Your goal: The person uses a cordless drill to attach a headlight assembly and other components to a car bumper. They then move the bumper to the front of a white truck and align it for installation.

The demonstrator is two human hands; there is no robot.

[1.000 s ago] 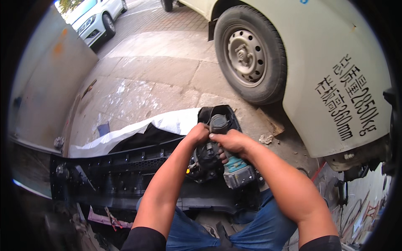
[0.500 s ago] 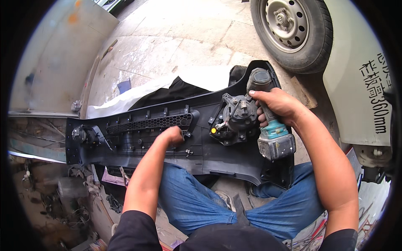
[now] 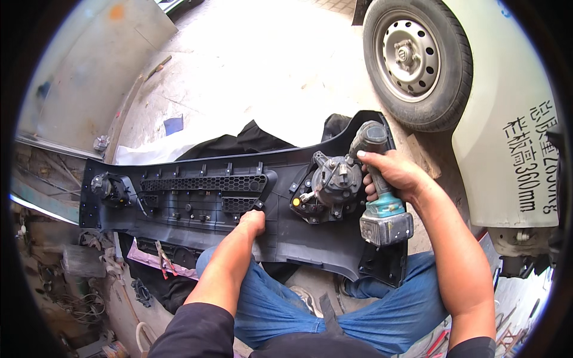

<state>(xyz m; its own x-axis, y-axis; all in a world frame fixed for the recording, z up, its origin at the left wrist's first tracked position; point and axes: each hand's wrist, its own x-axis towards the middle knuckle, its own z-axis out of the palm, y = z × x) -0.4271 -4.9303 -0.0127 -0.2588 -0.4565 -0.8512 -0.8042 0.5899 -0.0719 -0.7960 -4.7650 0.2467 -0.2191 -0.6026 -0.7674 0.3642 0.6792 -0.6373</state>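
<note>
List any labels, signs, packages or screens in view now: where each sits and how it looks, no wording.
Painted lettering: on the pale vehicle body panel at far right, behind the wheel; black characters in two vertical rows.
Packages and screens: none visible.
The cordless driver in the right hand shows no readable label.

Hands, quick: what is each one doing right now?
Left hand: fingers curled, pressing on the black bumper; no clear grasp.
Right hand: closed around the teal cordless driver, its nose by the fog lamp.
</note>
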